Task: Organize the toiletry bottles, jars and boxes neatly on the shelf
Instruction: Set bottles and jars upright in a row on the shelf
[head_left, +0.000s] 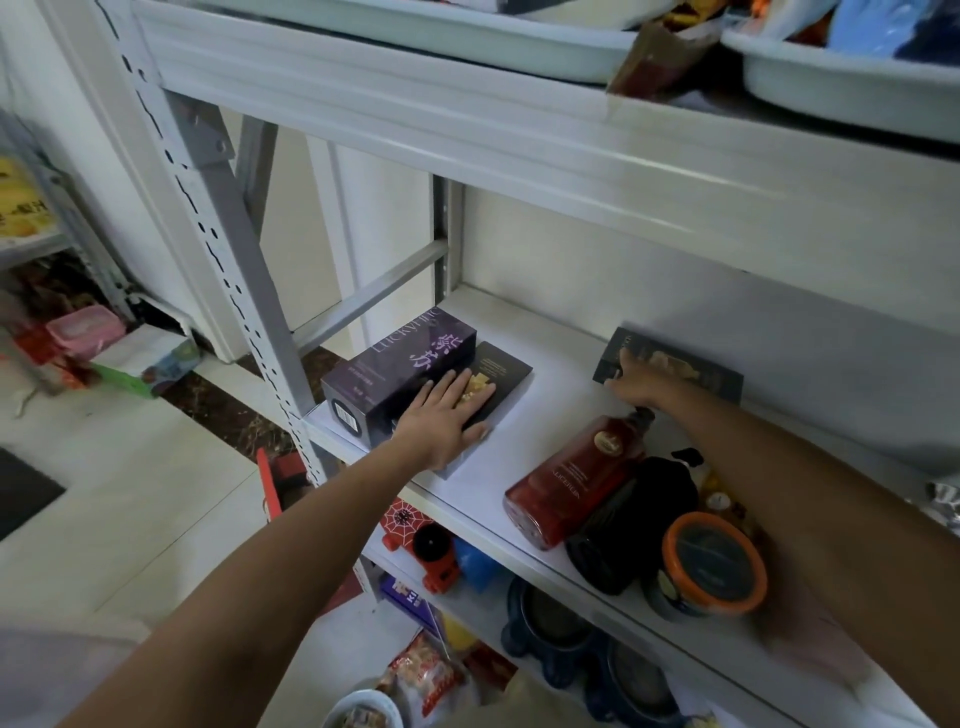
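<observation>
On the white shelf (550, 374), a purple box (395, 369) stands at the left end. Beside it lies a flat black box with gold print (506, 371). My left hand (444, 415) rests flat on that black box, fingers spread, its edge against the purple box. Further back on the right, my right hand (636, 384) grips the near end of a dark box with gold print (691, 371) lying by the back wall. A red pump bottle (576, 483) and a black bottle (634, 519) lie on their sides near the front. An orange-rimmed jar (711, 564) stands beside them.
The shelf above (467, 119) carries white tubs (831, 78) and hangs low over the working space. The lower shelf holds toys, bowls and snack packs (431, 551). A perforated metal upright (244, 291) borders the left end. Boxes sit on the floor at left (145, 358).
</observation>
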